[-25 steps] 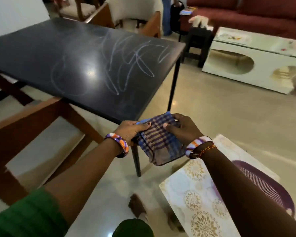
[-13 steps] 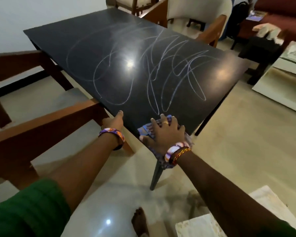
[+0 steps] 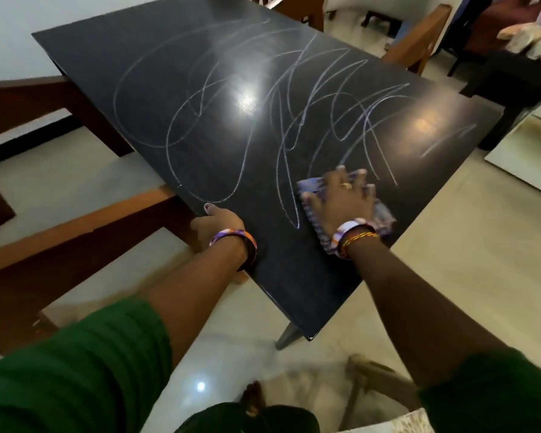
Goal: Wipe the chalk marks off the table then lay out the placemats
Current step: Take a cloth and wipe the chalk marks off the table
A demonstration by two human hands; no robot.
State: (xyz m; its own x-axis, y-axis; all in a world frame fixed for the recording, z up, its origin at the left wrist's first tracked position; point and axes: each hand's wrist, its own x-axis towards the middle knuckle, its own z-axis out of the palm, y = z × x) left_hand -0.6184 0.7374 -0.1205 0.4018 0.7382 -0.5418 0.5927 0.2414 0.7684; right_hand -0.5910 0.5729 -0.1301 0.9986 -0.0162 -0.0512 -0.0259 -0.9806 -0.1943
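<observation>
**Cloth down on surface, chalk not yet wiped**

Green sleeves [image 3: 75,370] are nearest. The left hand [image 3: 216,221] grips the near-left edge of the dark surface [image 3: 294,276], thumb on top and fingers curled under. The right hand [image 3: 341,204] lies flat, fingers spread wide, pressing the checked cloth [image 3: 310,186] onto the surface near its right edge. Beyond it, chalk marks [image 3: 281,120] loop across the middle. A wooden chair [image 3: 419,42] stands at the far side.

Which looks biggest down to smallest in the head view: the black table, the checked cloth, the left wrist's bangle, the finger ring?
Largest to smallest:
1. black table
2. checked cloth, partly hidden under the right hand
3. bangle
4. ring
</observation>
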